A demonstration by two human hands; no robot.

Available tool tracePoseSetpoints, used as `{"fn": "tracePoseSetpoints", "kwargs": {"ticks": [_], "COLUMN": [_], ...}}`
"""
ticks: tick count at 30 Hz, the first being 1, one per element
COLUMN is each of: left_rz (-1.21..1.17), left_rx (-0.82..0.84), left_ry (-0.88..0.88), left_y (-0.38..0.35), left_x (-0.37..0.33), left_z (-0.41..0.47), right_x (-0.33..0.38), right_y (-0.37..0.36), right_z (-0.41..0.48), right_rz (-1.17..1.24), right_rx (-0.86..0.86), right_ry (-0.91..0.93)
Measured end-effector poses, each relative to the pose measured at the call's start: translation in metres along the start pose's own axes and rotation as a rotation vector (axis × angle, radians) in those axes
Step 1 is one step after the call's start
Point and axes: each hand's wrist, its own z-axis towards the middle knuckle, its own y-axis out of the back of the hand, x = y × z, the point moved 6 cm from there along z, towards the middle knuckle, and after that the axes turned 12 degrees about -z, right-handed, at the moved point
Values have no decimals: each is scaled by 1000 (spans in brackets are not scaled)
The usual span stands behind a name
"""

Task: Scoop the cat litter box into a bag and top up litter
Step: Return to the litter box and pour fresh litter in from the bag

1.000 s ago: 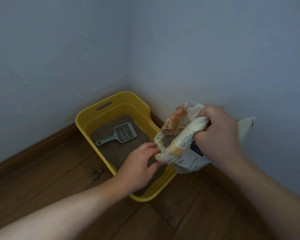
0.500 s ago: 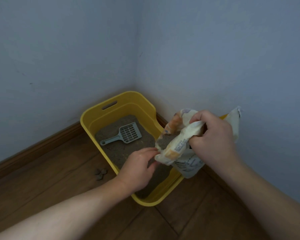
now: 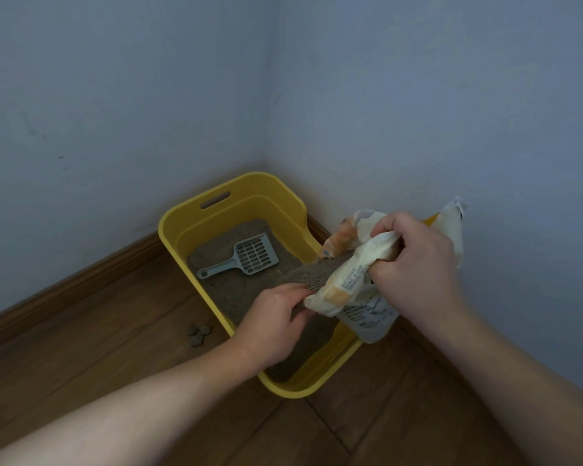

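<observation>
A yellow litter box (image 3: 216, 210) stands in the corner of the room with grey litter (image 3: 226, 290) inside. On the litter lies a grey slotted scoop (image 3: 246, 258). Over the box's right side a white and orange litter bag (image 3: 350, 284) is tipped, and grey litter streams from its mouth into the box. My right hand (image 3: 414, 264) grips the crumpled top of the bag. My left hand (image 3: 273, 321) pinches the bag's lower lip at the mouth.
A few small grey clumps (image 3: 199, 333) lie on the wooden floor left of the box. Pale blue walls with a brown skirting board (image 3: 81, 280) close in the corner behind and to the right.
The bag has tipped further toward the box and litter now pours out of its mouth. Both hands keep their hold on the bag.
</observation>
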Motion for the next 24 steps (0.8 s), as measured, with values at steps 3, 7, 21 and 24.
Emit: {"fn": "tracePoseSetpoints", "kwargs": {"ticks": [3, 7, 21, 24], "left_rz": [3, 10, 10, 3], "left_rx": [1, -5, -69, -88], "left_ry": [4, 37, -5, -37], "left_y": [-1, -3, 0, 0], "left_x": [0, 4, -5, -15], "left_z": [0, 1, 0, 1], "right_x": [0, 2, -11, -20], "right_y": [0, -2, 11, 22], "right_z": [0, 0, -9, -13], "right_rz": [0, -7, 62, 46], "right_rx": [-1, 16, -56, -85], "right_ry": [-9, -5, -84, -116]}}
